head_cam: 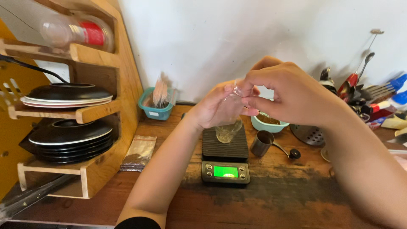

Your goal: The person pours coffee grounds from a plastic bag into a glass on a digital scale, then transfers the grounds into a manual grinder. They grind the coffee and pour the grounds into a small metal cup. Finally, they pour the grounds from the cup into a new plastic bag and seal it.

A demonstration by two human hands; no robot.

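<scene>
Both hands raised over the digital scale (225,160) on the wooden worktop (275,199). Left hand (214,108) and right hand (288,95) have fingers pinched on a small clear plastic bag (232,101), above a glass cup (227,130) on the scale. Metal scoop (263,143) just beside.

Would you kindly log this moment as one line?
left hand: holds clear plastic bag | right hand: pinches bag top | below: glass on scale
</scene>
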